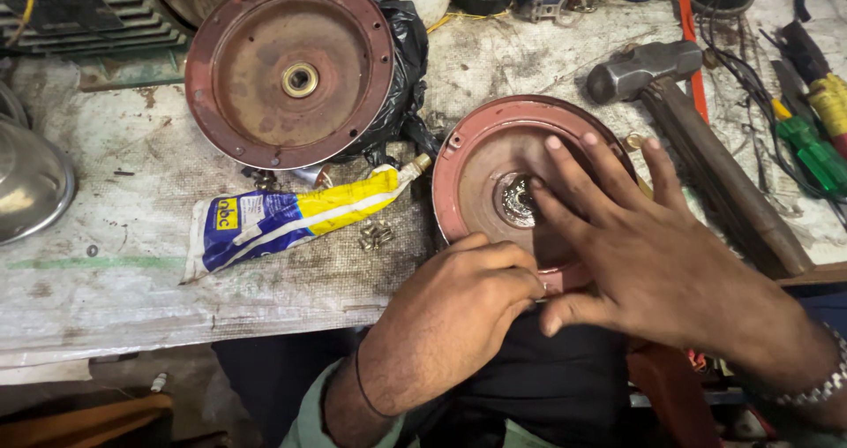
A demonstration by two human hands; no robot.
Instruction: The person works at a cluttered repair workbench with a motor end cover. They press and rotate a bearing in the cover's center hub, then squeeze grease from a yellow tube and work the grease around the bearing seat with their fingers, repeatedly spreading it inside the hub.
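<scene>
The right hand (648, 245) lies spread over the near red round cover (481, 161), hiding its right half and lower rim. What the curled fingers of the left hand (463, 302) pinch at that rim is too small to tell, perhaps a screw. The metal bowl (26, 183) runs off the left edge.

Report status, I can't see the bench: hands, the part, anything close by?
Left hand pinching near rim of red disc. Right hand spread flat over it. Glue tube and hammer alongside.
</scene>
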